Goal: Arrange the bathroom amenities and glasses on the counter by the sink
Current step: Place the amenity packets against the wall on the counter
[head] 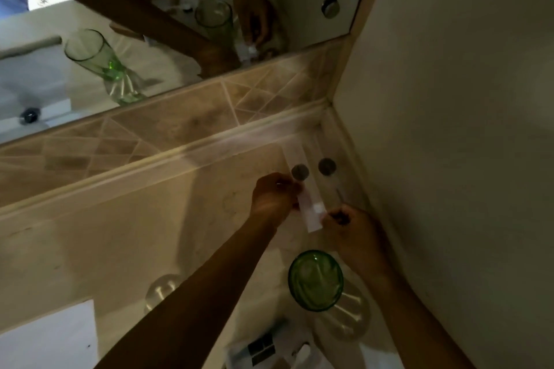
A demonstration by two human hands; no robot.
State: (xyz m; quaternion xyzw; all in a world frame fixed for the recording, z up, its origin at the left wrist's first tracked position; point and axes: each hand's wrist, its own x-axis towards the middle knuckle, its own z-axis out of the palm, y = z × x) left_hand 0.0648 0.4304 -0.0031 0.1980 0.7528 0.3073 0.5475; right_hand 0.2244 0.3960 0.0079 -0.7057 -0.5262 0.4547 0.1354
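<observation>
A dim beige stone bench meets a tiled backsplash and a mirror. At far left, a white sheet lies at the near edge. Moving right, a clear upturned glass stands on the bench. The left hand reaches toward the back corner, fingers curled narrowly around the left edge of a long white packet, blurred, lying lengthwise toward the corner. The right hand pinches the packet's near end, fingers closed tight. Just nearer the camera stands a green glass, mouth up. A second similar packet lies beside the wall.
</observation>
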